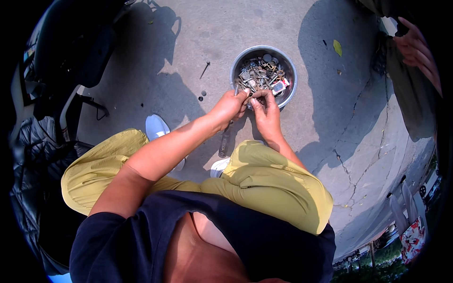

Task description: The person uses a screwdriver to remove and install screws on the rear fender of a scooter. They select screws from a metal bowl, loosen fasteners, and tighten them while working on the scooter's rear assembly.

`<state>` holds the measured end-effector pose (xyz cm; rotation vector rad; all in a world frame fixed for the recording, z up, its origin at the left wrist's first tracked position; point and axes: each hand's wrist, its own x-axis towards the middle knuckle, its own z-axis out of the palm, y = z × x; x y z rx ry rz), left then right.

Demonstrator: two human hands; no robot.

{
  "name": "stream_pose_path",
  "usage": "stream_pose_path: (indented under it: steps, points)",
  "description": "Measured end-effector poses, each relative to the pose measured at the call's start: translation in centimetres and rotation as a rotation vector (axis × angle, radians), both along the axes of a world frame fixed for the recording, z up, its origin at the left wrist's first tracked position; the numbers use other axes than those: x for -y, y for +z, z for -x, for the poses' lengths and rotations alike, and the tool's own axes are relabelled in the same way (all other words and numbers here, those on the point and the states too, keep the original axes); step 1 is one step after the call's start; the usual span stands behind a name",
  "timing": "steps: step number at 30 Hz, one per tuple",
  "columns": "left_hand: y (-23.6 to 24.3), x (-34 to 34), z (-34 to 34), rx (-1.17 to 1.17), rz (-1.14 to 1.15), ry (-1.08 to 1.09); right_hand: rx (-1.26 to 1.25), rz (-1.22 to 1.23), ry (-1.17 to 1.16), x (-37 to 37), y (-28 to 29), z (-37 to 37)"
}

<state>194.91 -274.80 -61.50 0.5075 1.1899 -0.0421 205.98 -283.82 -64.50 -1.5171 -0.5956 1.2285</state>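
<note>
A round metal bowl (293, 85) stands on the ground in front of me, heaped with bolts, nuts and washers (259, 75). My left hand (227, 109) is closed at its near left rim, and a thin metal rod (236, 89) sticks up from the fingers. Below that hand is a dark handle (224, 144), roughly in line with the rod; whether they are one tool I cannot tell. My right hand (267, 115) pinches at the near rim, close to the left fingertips. What it holds is too small and covered to name.
A long bolt (205, 70) and small dark round pieces (202, 95) lie left of the bowl. A red and white packet (280, 86) sits inside it. Another person's hand (417, 49) shows at far right. A dark vehicle (71, 52) stands at left; a patterned bag (411, 236) at lower right.
</note>
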Motion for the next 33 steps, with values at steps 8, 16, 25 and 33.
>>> stream_pose_path:
  steps: [8, 16, 25, 33]
  points:
    - [-0.7, -0.6, 0.9, 0.141, 0.196, 0.045, 0.384, -0.131, 0.129, -0.9, 1.8, -0.8]
    - [-1.8, -1.8, 2.2, 0.357, 0.291, 0.169, -0.26, 0.099, -0.185, -1.5, -0.2, -1.9]
    - [-3.0, -2.8, 3.3, 0.571, 0.421, 0.278, -0.656, 0.075, -0.225, -1.5, -0.1, -3.4]
    - [-2.8, -3.0, 3.4, 0.499, 0.316, 0.178, -0.612, 0.111, -0.193, -1.5, 0.8, -2.9]
